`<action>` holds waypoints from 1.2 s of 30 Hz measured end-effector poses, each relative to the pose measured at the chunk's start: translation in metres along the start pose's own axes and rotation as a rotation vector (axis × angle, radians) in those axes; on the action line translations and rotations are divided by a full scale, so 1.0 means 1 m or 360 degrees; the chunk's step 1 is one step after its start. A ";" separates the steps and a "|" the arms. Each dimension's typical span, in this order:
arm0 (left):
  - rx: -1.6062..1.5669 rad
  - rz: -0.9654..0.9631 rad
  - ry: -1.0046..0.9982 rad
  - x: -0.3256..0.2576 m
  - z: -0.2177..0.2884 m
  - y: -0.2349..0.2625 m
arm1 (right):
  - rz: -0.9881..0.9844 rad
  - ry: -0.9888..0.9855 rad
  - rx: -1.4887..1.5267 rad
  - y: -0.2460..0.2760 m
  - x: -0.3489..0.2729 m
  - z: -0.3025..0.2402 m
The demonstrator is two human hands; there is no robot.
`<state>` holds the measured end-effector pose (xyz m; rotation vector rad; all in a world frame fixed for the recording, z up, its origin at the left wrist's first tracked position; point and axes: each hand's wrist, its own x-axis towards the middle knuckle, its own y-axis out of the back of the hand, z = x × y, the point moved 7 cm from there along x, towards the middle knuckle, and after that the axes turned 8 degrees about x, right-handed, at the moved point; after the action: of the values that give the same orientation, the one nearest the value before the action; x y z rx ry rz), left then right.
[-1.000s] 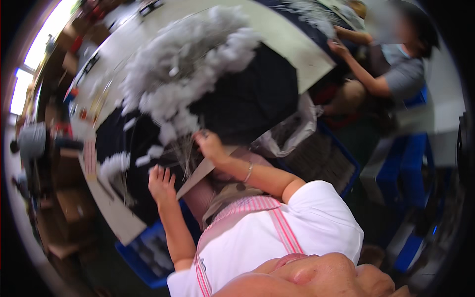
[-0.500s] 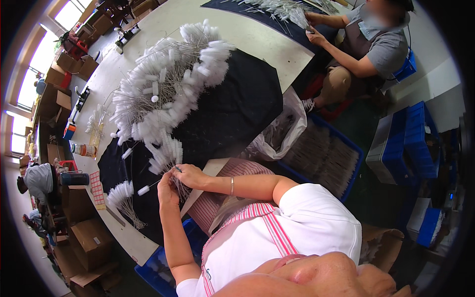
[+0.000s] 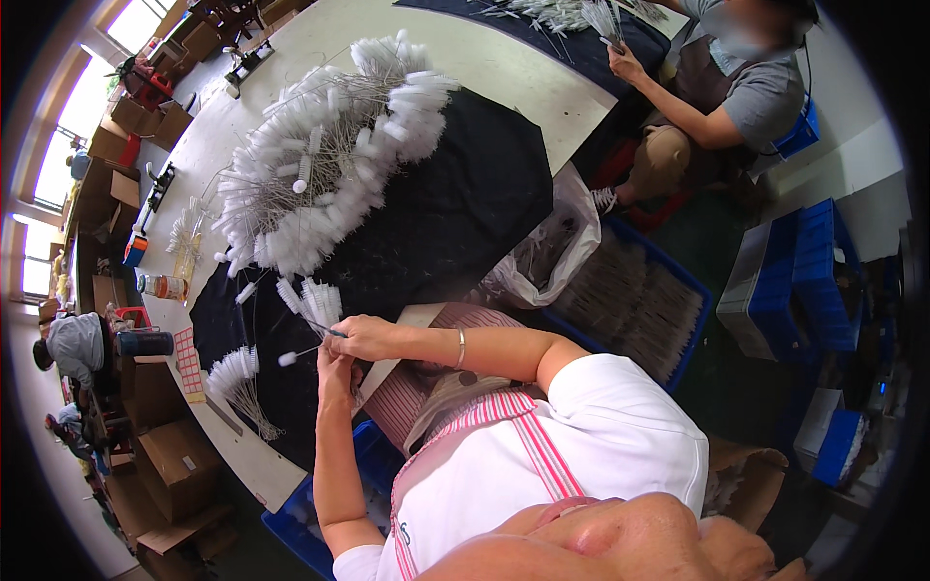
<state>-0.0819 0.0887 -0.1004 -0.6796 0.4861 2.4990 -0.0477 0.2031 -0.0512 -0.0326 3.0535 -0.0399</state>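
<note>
A bundle of small white bristle brushes [image 3: 316, 302] with thin wire stems fans out at the near edge of a dark cloth. My left hand [image 3: 335, 370] is closed round the lower stems. Just above and touching it, my right hand [image 3: 368, 338] is closed, with a small dark thing [image 3: 337, 333] showing at its fingertips; its kind is too small to tell. A single brush [image 3: 288, 358] points out leftward beside my left hand, its stem running to the fingers. Left of my hands, another brush bundle [image 3: 235, 378] lies fanned on the cloth.
A big heap of white brushes [image 3: 310, 165] covers part of the dark cloth [image 3: 484, 184] on the pale table [image 3: 358, 21]. A glass jar [image 3: 163, 287] stands at left. A plastic bag [image 3: 572, 271] and blue crate [image 3: 699, 320] are at right. A co-worker's hand [image 3: 627, 64] holds brushes.
Both hands have shifted slightly; the bundle now spreads with one brush angled left from its top. The single brush lies higher. The co-worker's brush bundle has been raised upright.
</note>
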 end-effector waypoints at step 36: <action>-0.1155 -0.0825 -0.0400 -0.099 0.072 -0.028 | 0.0347 0.0216 0.1534 0.097 0.016 -0.014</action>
<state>-0.0190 0.1071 0.0068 -0.6217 -0.6468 2.1662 -0.0667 0.2996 -0.0417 0.3695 2.7855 -1.4936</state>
